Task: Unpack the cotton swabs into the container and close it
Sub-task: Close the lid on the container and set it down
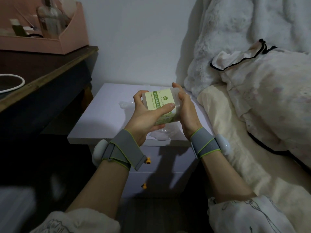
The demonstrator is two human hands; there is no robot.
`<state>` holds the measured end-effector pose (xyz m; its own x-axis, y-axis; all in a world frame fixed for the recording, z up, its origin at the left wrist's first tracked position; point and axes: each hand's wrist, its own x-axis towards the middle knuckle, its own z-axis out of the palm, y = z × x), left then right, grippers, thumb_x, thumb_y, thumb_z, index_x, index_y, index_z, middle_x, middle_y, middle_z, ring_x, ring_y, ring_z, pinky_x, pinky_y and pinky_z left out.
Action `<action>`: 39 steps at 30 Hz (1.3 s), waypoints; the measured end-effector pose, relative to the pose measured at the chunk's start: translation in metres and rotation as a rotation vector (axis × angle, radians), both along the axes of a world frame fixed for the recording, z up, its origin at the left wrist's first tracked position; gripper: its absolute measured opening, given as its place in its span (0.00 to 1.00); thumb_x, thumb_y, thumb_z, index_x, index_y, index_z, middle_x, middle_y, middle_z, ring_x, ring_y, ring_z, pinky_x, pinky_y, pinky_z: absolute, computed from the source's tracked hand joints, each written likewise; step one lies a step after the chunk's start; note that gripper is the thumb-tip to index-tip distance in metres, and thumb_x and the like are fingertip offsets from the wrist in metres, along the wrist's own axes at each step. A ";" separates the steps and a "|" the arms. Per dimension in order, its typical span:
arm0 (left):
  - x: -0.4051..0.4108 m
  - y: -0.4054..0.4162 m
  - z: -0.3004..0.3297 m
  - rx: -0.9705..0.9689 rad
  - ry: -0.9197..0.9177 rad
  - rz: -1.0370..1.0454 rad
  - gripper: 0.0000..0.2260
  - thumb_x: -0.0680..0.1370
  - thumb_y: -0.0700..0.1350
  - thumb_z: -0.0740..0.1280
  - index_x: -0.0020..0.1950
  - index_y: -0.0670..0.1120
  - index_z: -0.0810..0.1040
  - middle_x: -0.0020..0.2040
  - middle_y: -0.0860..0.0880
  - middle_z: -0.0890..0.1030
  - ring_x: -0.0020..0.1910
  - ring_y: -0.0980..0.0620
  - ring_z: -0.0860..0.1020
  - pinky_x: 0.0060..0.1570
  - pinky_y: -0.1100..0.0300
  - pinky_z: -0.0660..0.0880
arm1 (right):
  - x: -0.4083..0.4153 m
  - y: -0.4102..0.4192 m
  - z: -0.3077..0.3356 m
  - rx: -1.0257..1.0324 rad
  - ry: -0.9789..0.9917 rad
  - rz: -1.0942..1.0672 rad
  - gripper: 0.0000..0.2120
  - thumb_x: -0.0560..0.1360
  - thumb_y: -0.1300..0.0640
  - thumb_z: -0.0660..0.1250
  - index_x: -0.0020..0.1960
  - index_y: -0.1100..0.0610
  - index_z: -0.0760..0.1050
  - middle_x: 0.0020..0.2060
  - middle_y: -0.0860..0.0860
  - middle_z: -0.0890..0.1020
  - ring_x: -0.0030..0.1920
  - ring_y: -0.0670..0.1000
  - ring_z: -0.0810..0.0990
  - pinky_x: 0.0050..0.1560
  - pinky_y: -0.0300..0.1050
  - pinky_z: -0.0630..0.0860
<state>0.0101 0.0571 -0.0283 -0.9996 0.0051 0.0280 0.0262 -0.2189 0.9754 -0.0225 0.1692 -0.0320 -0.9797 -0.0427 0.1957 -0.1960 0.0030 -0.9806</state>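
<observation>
A clear plastic container [159,102] with a pale green label lies on its side in the air above the white nightstand [101,125]. My left hand [144,115] grips it from the left, thumb across the label. My right hand [183,105] holds its right end, fingers curled over the top. Clear plastic packaging [125,105] lies on the nightstand behind the hands. A white clump, possibly cotton swabs in wrap [161,135], lies near the nightstand's front edge below the container. Whether the lid is on is hidden by my right hand.
A dark wooden desk [50,76] stands to the left with a pink organizer [42,41] and a round mirror [10,83] on it. A bed with pale bedding [252,115] borders the nightstand on the right. Drawers with yellow knobs [148,160] face me.
</observation>
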 end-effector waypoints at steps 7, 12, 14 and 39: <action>0.004 0.000 0.006 0.035 0.037 -0.016 0.27 0.71 0.41 0.72 0.62 0.54 0.60 0.53 0.50 0.75 0.52 0.47 0.78 0.51 0.48 0.80 | 0.003 0.004 0.004 -0.064 0.046 0.070 0.16 0.71 0.47 0.52 0.54 0.33 0.71 0.61 0.53 0.78 0.61 0.54 0.76 0.65 0.56 0.71; 0.006 0.002 0.009 0.108 0.000 0.051 0.15 0.75 0.53 0.66 0.57 0.54 0.65 0.49 0.49 0.78 0.49 0.47 0.79 0.51 0.48 0.79 | 0.004 0.004 0.006 -0.096 0.055 0.120 0.18 0.70 0.48 0.52 0.55 0.36 0.73 0.51 0.49 0.79 0.54 0.51 0.76 0.61 0.52 0.72; 0.006 0.005 0.010 0.119 -0.001 0.099 0.13 0.76 0.55 0.65 0.55 0.54 0.66 0.48 0.49 0.79 0.46 0.49 0.80 0.44 0.53 0.80 | 0.006 0.001 0.008 -0.100 0.059 0.104 0.17 0.70 0.48 0.52 0.53 0.38 0.75 0.49 0.49 0.79 0.52 0.50 0.77 0.56 0.50 0.74; 0.009 0.002 0.012 0.053 0.165 0.119 0.20 0.71 0.42 0.72 0.57 0.54 0.68 0.63 0.48 0.69 0.53 0.49 0.79 0.36 0.60 0.81 | 0.009 -0.001 0.009 -0.236 -0.033 0.066 0.19 0.67 0.44 0.58 0.54 0.43 0.77 0.54 0.50 0.81 0.53 0.53 0.79 0.57 0.54 0.74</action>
